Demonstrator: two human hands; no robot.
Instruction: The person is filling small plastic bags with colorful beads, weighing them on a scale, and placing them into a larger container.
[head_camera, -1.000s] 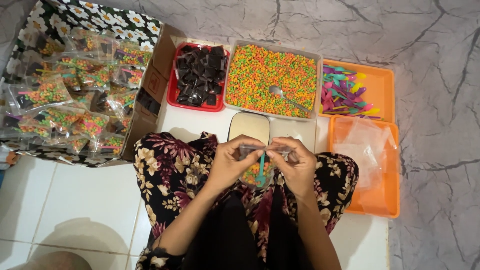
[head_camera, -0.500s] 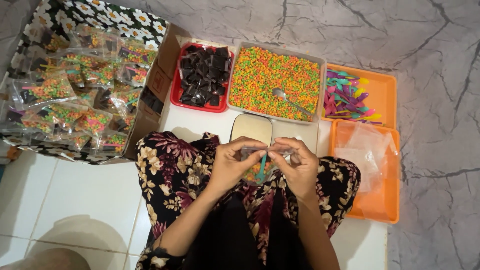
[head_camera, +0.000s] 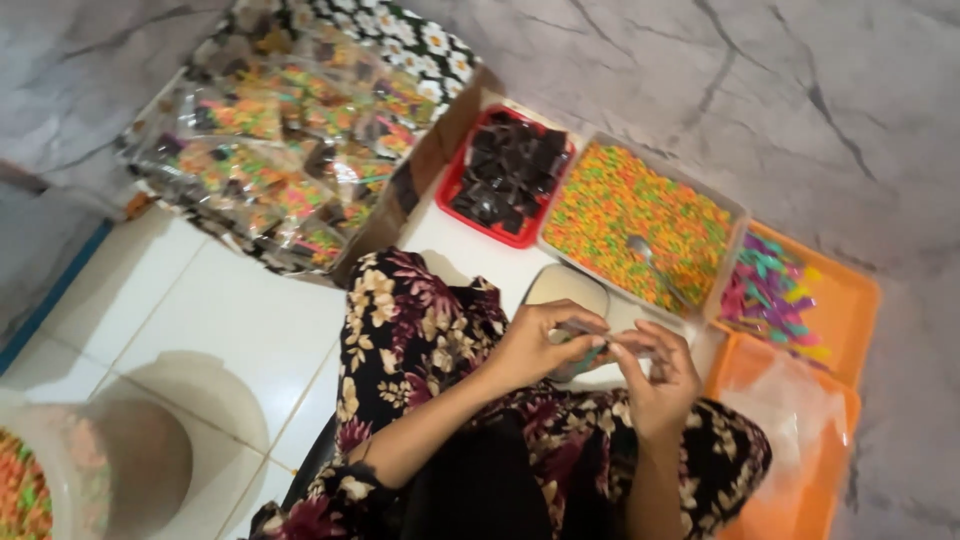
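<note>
I sit on a tiled floor with a dark floral skirt over my knees. My left hand (head_camera: 545, 345) and my right hand (head_camera: 655, 375) meet in front of me, both pinching a small clear packet (head_camera: 592, 352) with a teal piece showing between the fingers. Just beyond my hands lies a small cream scale (head_camera: 575, 290). Behind it stands a clear tray of orange, green and yellow snack bits (head_camera: 635, 220) with a metal spoon (head_camera: 650, 262) resting in it.
A red tray of dark pieces (head_camera: 505, 175) sits left of the snack tray. A floral box of filled packets (head_camera: 290, 150) lies at far left. Orange trays hold coloured small toys (head_camera: 775, 295) and clear bags (head_camera: 800, 430). A tub of snacks (head_camera: 45, 480) stands bottom left.
The view has swung and tilted, so the trays now sit up and to the right and a tub shows at bottom left. My hands stay together on the packet.
</note>
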